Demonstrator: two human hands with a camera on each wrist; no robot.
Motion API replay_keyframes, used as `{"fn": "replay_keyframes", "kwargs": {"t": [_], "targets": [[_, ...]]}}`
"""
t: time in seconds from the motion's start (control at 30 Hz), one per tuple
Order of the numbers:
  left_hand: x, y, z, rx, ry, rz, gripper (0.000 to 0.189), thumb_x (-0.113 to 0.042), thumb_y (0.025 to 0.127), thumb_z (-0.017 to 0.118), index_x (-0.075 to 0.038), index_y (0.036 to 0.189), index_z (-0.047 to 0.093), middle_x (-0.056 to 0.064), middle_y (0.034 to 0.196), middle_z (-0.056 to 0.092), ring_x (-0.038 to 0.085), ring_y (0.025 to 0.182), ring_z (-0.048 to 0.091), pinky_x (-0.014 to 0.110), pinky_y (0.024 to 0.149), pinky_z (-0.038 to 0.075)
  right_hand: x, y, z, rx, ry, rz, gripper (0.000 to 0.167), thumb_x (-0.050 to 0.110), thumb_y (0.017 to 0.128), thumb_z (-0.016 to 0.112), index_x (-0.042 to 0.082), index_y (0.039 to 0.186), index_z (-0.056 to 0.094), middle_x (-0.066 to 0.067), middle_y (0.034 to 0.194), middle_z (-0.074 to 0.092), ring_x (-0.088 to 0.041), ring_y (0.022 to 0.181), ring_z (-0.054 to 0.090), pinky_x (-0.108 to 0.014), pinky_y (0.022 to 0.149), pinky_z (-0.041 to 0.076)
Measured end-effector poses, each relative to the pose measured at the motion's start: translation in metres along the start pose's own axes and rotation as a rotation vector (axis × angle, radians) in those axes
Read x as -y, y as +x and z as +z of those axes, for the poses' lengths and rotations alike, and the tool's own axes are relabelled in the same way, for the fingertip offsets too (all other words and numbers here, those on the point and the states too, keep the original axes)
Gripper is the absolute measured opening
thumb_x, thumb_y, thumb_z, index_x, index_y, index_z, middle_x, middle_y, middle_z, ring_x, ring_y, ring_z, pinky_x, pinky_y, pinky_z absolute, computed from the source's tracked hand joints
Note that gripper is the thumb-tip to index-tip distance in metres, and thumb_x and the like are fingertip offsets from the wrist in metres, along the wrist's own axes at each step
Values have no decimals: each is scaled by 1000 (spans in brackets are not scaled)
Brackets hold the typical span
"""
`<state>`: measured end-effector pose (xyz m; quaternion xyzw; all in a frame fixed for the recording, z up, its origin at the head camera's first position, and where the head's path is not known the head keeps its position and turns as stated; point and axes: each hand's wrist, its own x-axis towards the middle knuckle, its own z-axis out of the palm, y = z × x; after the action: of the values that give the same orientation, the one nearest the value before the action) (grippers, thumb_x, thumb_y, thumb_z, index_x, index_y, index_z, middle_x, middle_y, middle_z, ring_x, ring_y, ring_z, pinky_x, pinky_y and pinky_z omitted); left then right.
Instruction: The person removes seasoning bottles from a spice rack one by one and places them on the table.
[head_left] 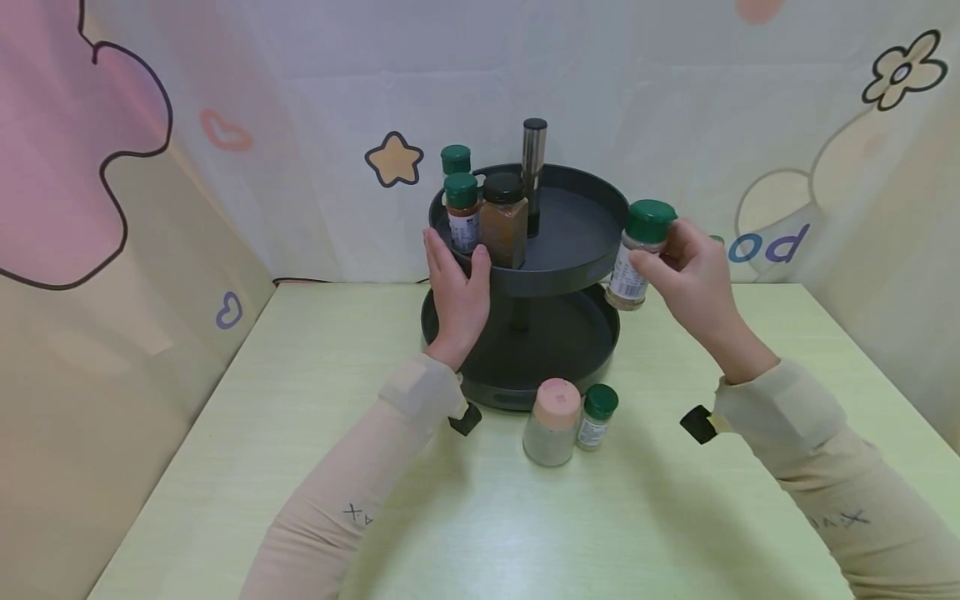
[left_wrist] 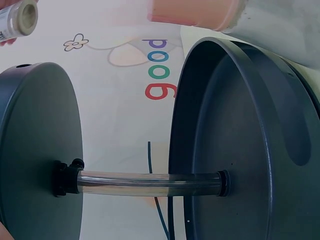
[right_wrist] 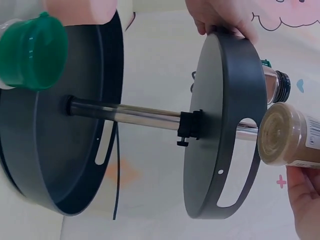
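My right hand [head_left: 693, 279] holds a green-lidded spice jar [head_left: 628, 271], slightly tilted, by the right rim of the two-tier tray stand's upper tray [head_left: 577, 225]. In the right wrist view, the jar's brown base [right_wrist: 274, 135] overlaps the tray's outer wall. At the front left of that rim, my left hand [head_left: 461, 300] rests with straight fingers against the wall, thumb raised. Beside it on the upper tray stand a green-lidded jar of reddish spice [head_left: 462, 221], a black-lidded square jar of brown powder [head_left: 504, 221] and another green-lidded jar [head_left: 455, 158] behind.
The lower tray [head_left: 525, 358] sits on the pale table [head_left: 300, 400]. In front of it stand a pink-capped glass jar [head_left: 552, 433] and a small green-lidded jar [head_left: 597, 417], side by side. A metal post [head_left: 533, 158] rises through the upper tray. A patterned curtain [head_left: 322, 100] hangs behind.
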<state>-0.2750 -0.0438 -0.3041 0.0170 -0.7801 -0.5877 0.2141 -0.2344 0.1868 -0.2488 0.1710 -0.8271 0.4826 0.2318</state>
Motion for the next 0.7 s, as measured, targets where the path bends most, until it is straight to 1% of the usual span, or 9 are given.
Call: {"fn": "replay_keyframes", "kwargs": {"t": [0.17, 0.33, 0.43, 0.57, 0.7], "targets": [[0, 0, 0, -2, 8, -4, 76, -45, 89, 38, -13, 143, -5, -2, 150, -6, 14, 138, -3, 38, 112, 6, -6, -5, -3, 25, -11, -12, 26, 11, 84, 54, -3, 107, 54, 18, 80, 54, -6, 67, 46, -13, 59, 41], [-2, 0, -1, 6, -7, -3, 75, -43, 89, 38, -12, 143, -4, 1, 150, -6, 16, 138, -3, 40, 112, 5, -10, -9, -6, 50, -24, -22, 28, 10, 84, 55, -2, 109, 54, 21, 83, 55, -3, 69, 51, -10, 66, 44], [-3, 0, -2, 7, -7, -4, 75, -42, 89, 39, -11, 143, -4, 1, 150, -6, 16, 138, -3, 40, 112, 5, -13, -12, -8, 60, -26, -20, 28, 9, 83, 55, -2, 109, 54, 22, 82, 56, -2, 68, 52, -9, 66, 45], [-3, 0, -2, 8, -6, -3, 75, -42, 89, 39, -10, 143, -3, 2, 150, -5, 16, 138, -3, 40, 112, 6, -18, -15, -11, 89, -11, -1, 29, 8, 83, 55, -3, 109, 53, 21, 82, 57, -2, 67, 52, -9, 65, 45], [-3, -1, -2, 14, -7, -12, 75, -43, 89, 39, -11, 143, -5, 0, 150, -7, 15, 138, -3, 39, 112, 5, -22, -18, -14, 132, -9, 36, 31, 9, 83, 56, -3, 112, 52, 22, 84, 57, -1, 69, 53, -9, 66, 46]]}}
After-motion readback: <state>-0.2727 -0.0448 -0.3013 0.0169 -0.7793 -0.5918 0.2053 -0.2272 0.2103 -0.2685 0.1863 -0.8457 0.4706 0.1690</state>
